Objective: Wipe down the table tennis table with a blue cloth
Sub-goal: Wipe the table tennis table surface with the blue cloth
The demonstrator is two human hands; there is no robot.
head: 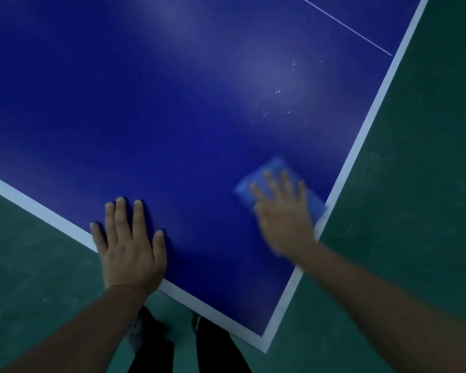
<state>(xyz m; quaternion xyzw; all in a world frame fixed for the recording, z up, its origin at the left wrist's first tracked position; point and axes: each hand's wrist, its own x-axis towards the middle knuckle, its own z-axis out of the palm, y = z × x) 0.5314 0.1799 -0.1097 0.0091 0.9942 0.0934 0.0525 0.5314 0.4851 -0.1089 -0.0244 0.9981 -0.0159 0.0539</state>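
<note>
Right hand (283, 211) pressing flat, fingers spread, on blue cloth (273, 168) beside table (172, 103) side edge; left hand (131, 246) lying open near corner; open surface stretching beyond.

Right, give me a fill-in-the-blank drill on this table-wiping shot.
1. The right hand presses the blue cloth flat near the table's ____ border line.
2. The left hand rests ____ on the table.
3. Small white ____ lie beyond the cloth.

Missing words: white; flat; specks
</note>
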